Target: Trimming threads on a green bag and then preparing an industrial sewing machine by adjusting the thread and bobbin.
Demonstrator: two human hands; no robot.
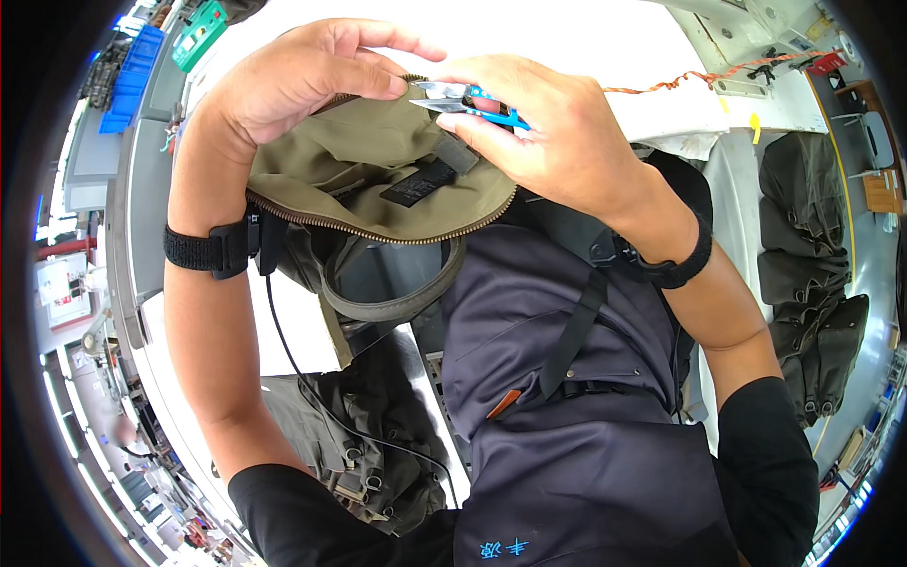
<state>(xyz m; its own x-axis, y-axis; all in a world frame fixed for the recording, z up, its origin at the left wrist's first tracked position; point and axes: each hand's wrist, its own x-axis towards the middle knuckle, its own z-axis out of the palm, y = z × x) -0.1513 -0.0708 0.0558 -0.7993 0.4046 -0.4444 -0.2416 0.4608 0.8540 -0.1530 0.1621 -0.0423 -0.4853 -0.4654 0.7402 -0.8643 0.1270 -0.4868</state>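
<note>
An olive bag hangs with its zippered mouth gaping, showing the lining and a black label inside. My left hand is closed on the far rim of the bag, thumb pressed at the zipper edge and index finger stretched out above. In my right hand are thread snips with blue handles. Their two blades are apart and point left, close to my left thumb and the zipper edge. Brass-coloured zipper teeth curve along the near rim. Below it loops the bag's carrying handle.
A white work surface lies beyond my hands. Olive bags are piled at the right, and more olive fabric sits low at the left. A black cable runs down from my left wrist strap. An orange twisted cord stretches at the upper right.
</note>
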